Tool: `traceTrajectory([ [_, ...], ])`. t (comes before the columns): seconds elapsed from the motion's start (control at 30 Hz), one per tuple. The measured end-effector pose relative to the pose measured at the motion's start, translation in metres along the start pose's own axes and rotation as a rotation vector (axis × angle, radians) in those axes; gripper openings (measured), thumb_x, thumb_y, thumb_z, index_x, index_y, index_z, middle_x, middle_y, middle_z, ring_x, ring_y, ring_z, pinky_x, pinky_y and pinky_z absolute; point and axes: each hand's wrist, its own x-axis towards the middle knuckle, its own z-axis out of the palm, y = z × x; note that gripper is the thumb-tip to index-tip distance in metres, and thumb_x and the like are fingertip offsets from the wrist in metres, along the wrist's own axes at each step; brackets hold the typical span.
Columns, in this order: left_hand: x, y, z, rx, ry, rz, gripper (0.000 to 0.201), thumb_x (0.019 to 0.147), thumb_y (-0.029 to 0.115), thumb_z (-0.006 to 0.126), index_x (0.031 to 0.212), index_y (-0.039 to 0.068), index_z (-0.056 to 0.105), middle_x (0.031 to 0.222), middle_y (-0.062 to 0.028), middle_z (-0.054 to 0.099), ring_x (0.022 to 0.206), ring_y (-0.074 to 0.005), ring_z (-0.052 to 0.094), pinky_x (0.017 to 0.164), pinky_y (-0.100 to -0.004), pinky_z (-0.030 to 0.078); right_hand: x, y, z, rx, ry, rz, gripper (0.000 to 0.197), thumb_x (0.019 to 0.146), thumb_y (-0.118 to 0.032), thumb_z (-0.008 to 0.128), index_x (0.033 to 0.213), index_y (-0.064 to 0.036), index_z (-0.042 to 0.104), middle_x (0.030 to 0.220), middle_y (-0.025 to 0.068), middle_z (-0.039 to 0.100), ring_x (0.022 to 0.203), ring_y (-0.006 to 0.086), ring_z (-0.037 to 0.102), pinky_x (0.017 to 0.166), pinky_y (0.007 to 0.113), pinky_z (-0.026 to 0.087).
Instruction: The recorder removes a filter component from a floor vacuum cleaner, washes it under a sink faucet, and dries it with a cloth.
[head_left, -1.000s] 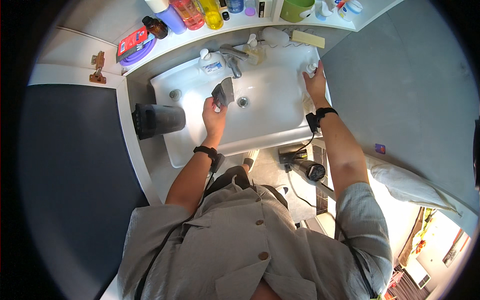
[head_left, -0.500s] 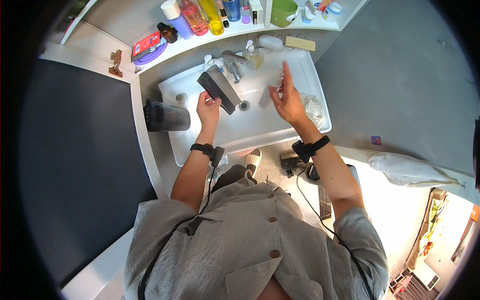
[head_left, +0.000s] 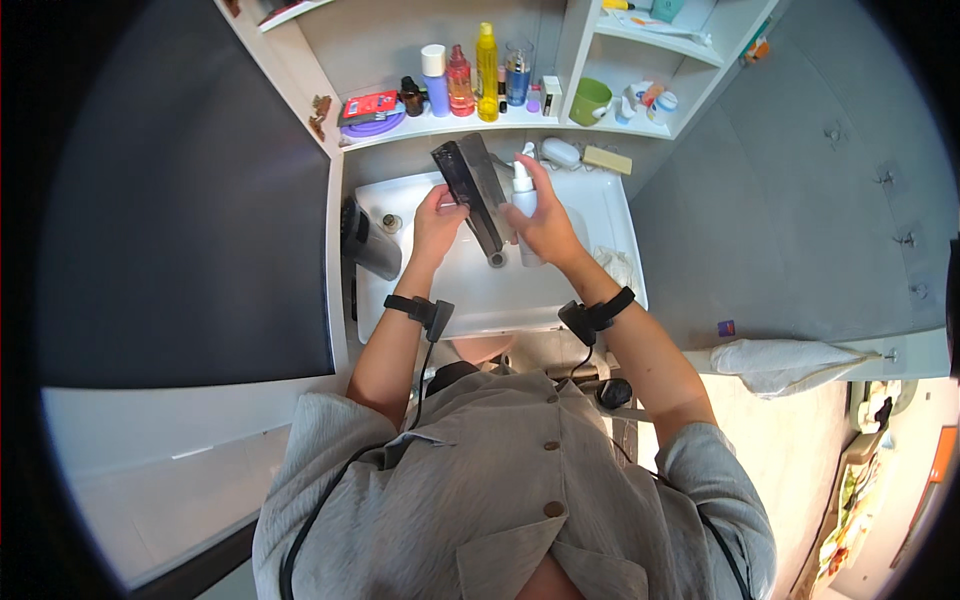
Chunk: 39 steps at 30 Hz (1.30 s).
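My left hand is closed on the edge of a long V-shaped piece of dark, glossy material, one side black and the other a see-through grey. It is held tilted over the white washbasin, its lower end above the drain. Close by on the right, my right hand grips a white pump bottle, held upright with the nozzle at the top. The tap is mostly hidden behind the dark piece. On the basin's left side are a small jar and a dark grey translucent container.
A shelf above the basin carries several bottles and a green cup. A white soap box and a cream block sit at the back rim. Crumpled white material lies at right. A dark cabinet door stands at left.
My right hand, earlier with fingers extended, has moved left and now holds the white pump bottle. The dark piece remains in my left hand. The view has shifted, showing more shelf.
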Motion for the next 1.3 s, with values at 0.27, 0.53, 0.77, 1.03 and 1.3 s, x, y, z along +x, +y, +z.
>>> traceTrajectory([
  [0.27,0.001,0.027,0.006,0.104,-0.033,0.000,0.038,0.083,0.000,0.070,0.120,0.000,0.062,0.104,-0.0056,0.067,0.086,-0.0123,0.066,0.079,-0.0253,0.050,0.021,-0.005,0.018,-0.978,0.267,-0.451,0.080,0.079,-0.002,0.068,0.151,-0.0239,0.038,0.107,0.0170,0.056,0.083,0.0400,0.065,0.071,0.047,0.057],
  [0.53,0.002,0.035,0.012,0.144,-0.022,0.028,0.038,0.081,0.002,0.071,0.118,0.000,0.064,0.099,-0.0041,0.068,0.084,-0.0112,0.065,0.076,-0.0252,0.050,0.032,0.001,0.017,-0.962,0.272,-0.459,0.073,0.080,-0.003,0.067,0.147,-0.0195,0.041,0.107,0.0180,0.056,0.085,0.0412,0.065,0.072,0.049,0.056],
  [0.77,-0.002,0.032,0.010,0.167,-0.007,0.005,0.038,0.080,0.002,0.071,0.117,0.000,0.064,0.098,-0.0040,0.068,0.084,-0.0112,0.065,0.077,-0.0247,0.050,0.023,0.002,0.021,-1.040,0.322,-0.381,0.062,0.081,-0.004,0.065,0.139,-0.0175,0.046,0.110,0.0184,0.054,0.088,0.0403,0.066,0.075,0.048,0.057],
  [1.03,0.000,0.021,0.003,0.010,0.039,-0.041,0.031,0.086,0.003,0.070,0.115,-0.001,0.062,0.098,-0.0050,0.066,0.087,-0.0149,0.066,0.074,-0.0275,0.058,0.003,0.025,0.012,-1.123,0.250,-0.375,0.061,0.082,-0.005,0.064,0.139,-0.0187,0.046,0.107,0.0174,0.054,0.088,0.0387,0.066,0.070,0.048,0.057],
  [1.3,0.003,0.024,-0.003,0.045,0.184,-0.054,0.031,0.084,0.005,0.074,0.113,0.001,0.063,0.099,-0.0047,0.065,0.085,-0.0146,0.066,0.072,-0.0284,0.056,-0.014,0.062,0.005,-1.152,0.240,-0.314,0.062,0.081,-0.003,0.064,0.138,-0.0187,0.047,0.107,0.0162,0.055,0.083,0.0381,0.066,0.067,0.048,0.057],
])
